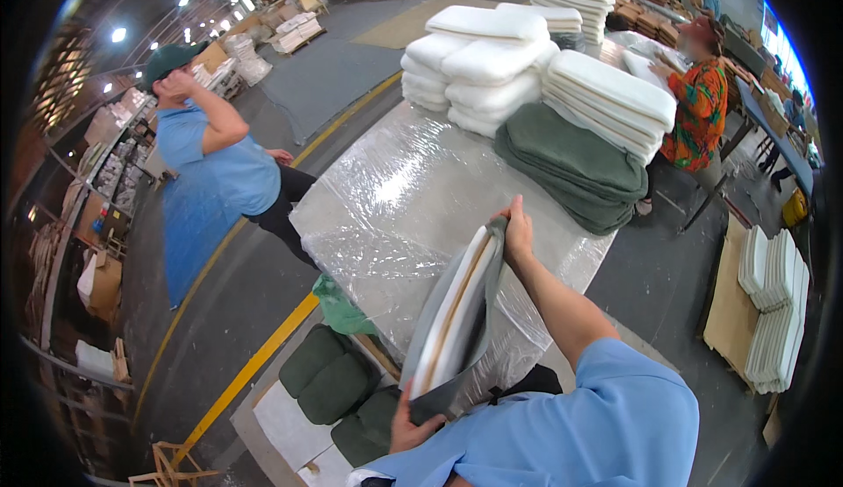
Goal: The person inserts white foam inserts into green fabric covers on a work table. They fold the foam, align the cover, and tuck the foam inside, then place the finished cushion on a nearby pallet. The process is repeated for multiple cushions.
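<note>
A white padded cushion (452, 311) with a thin brown layer along its middle stands on edge inside a grey-green fabric cover (489, 307). The cover gapes along the side facing up, so the padding shows. My right hand (518, 232) grips the cover at its far end, with the thumb pointing up. At the near end, close to my body, my left hand (414, 425) is closed round the cover's lower corner. Beneath them is a table (351, 197) wrapped in clear plastic film. A pile of dark green covers (571, 166) lies beyond my right hand.
Stacks of white pads (483, 57) fill the table's far side. Green cushions (325, 373) lie on a lower surface at my left. A person in blue (219, 153) stands left of the table; another in a patterned shirt (698, 105) is at far right. White pads (773, 285) lean at right.
</note>
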`<action>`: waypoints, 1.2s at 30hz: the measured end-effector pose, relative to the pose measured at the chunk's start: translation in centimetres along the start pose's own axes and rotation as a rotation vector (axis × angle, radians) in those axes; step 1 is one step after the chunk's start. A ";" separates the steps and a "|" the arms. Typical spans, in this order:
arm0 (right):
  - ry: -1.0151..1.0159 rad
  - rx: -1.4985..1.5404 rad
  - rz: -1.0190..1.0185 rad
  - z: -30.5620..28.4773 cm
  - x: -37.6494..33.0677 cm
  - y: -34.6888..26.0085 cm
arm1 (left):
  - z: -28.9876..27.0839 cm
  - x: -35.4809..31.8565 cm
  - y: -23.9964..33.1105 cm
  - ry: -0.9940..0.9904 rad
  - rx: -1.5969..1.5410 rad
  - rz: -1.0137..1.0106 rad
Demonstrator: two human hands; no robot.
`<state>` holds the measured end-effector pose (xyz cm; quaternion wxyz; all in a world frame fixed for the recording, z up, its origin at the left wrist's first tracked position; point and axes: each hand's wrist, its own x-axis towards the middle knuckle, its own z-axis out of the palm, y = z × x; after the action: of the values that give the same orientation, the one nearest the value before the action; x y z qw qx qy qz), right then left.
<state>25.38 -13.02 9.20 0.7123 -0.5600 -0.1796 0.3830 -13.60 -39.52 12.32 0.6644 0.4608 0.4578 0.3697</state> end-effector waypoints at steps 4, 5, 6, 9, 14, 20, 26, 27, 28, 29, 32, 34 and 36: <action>0.010 -0.014 0.019 0.4 4.2 -1.2 | 3.3 3.0 1.3 -0.345 0.049 0.049; 0.023 -0.044 0.030 -0.2 4.4 -1.4 | 3.6 4.7 1.7 -0.425 0.193 0.204; 0.035 -0.077 0.044 -0.9 4.5 -1.4 | 4.2 6.4 2.6 -0.477 0.323 0.371; 0.027 -0.019 -0.015 -0.1 2.1 -1.4 | 4.9 12.2 2.6 -0.338 -0.002 0.173; -0.150 -0.152 -0.041 -1.4 -3.2 -3.6 | 10.6 25.7 6.7 -0.248 0.431 0.440; -0.273 -0.741 -0.023 -5.1 -2.2 -6.4 | 18.2 35.6 9.9 -0.244 0.746 0.704; -0.444 -0.836 0.118 -4.6 -0.7 -8.9 | 20.0 38.1 9.9 -0.224 0.792 0.640; -0.463 -0.880 0.091 -4.7 -0.3 -9.1 | 20.4 38.3 9.9 -0.215 0.794 0.641; -0.483 -0.924 0.064 -4.8 0.0 -9.3 | 20.8 38.4 9.8 -0.206 0.795 0.643; -0.494 -0.972 0.055 -5.1 0.2 -9.5 | 21.3 38.5 9.8 -0.202 0.771 0.630; -0.555 -1.126 -0.089 -5.0 0.2 -10.0 | 21.7 39.1 8.7 -0.195 0.630 0.558; -0.591 -1.242 -0.358 -5.3 0.1 -9.5 | 21.5 40.3 7.1 -0.227 0.432 0.487; -0.708 -1.313 -0.386 -3.1 -0.2 -9.9 | 19.4 41.7 5.7 -0.218 0.240 0.438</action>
<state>30.76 -16.02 17.54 0.1883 -0.6706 -0.6819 0.2232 17.20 -5.01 9.58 0.5543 0.6616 0.3134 0.3959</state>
